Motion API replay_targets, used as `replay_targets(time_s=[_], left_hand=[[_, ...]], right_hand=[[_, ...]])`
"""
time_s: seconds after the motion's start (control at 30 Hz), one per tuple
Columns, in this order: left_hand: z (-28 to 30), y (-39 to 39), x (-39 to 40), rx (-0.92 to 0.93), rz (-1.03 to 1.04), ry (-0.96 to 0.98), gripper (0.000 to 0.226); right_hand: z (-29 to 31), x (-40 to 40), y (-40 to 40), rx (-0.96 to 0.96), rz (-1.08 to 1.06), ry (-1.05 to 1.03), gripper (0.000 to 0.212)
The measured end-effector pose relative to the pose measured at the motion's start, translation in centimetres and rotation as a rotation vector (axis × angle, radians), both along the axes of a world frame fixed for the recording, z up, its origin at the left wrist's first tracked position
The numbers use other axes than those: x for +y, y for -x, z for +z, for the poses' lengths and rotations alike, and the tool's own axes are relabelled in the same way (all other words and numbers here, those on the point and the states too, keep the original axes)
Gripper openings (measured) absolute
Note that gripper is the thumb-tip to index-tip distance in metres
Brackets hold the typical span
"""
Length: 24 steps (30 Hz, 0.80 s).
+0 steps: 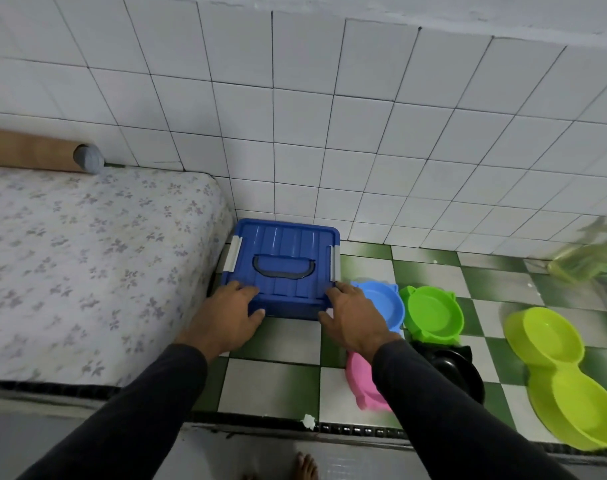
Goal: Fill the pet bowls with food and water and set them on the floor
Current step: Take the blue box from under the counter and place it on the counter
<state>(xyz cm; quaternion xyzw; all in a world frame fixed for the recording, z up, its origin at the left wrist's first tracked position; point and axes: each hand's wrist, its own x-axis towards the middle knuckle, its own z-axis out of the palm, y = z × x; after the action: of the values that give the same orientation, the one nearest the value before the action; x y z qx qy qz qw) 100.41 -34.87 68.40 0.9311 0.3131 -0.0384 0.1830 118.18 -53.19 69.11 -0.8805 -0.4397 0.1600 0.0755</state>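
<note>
A blue lidded plastic box with grey side clips and a dark handle stands on the checkered floor against the tiled wall. My left hand grips its near left corner and my right hand grips its near right corner. To the right of the box lie empty pet bowls: a light blue bowl, a green bowl, a black bowl, a pink bowl partly hidden by my right sleeve, and a lime double bowl.
A mattress with a flowered cover fills the left, with a cardboard tube behind it. A blurred clear bottle lies at the far right by the wall. A raised step edge runs across the foreground.
</note>
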Motion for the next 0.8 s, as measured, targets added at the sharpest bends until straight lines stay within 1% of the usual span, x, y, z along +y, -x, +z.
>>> replay_targets(time_s=[0.13, 0.2, 0.3, 0.37, 0.43, 0.53, 0.67, 0.8], left_hand=[[0.4, 1.7, -1.9, 0.029, -0.03, 0.017, 0.058], [0.5, 2.6, -2.8, 0.046, -0.049, 0.027, 0.056], [0.5, 4.2, -4.3, 0.043, -0.069, 0.039, 0.052], [0.6, 5.5, -5.5, 0.062, -0.076, 0.044, 0.052], [0.7, 7.0, -6.8, 0.085, -0.089, 0.022, 0.053], [0.9, 9.4, -8.8, 0.089, -0.126, -0.064, 0.048], [1.2, 12.4, -11.8, 0.104, -0.188, -0.163, 0.048], [1.0, 15.0, -15.2, 0.113, -0.208, -0.15, 0.041]], right_hand=[[1.1, -2.0, 1.9, -0.014, -0.016, 0.038, 0.028], [1.6, -3.1, 2.8, -0.017, -0.005, 0.054, 0.024], [2.0, -4.9, 4.4, -0.026, -0.002, 0.078, 0.025], [2.1, -6.2, 5.7, -0.009, -0.049, 0.071, 0.029], [2.4, -7.6, 7.3, -0.035, -0.062, 0.086, 0.031], [2.7, -9.9, 9.3, -0.163, -0.028, 0.062, 0.028], [2.4, -13.0, 12.6, -0.097, -0.026, 0.059, 0.041], [1.6, -16.2, 15.8, -0.116, -0.014, 0.052, 0.034]])
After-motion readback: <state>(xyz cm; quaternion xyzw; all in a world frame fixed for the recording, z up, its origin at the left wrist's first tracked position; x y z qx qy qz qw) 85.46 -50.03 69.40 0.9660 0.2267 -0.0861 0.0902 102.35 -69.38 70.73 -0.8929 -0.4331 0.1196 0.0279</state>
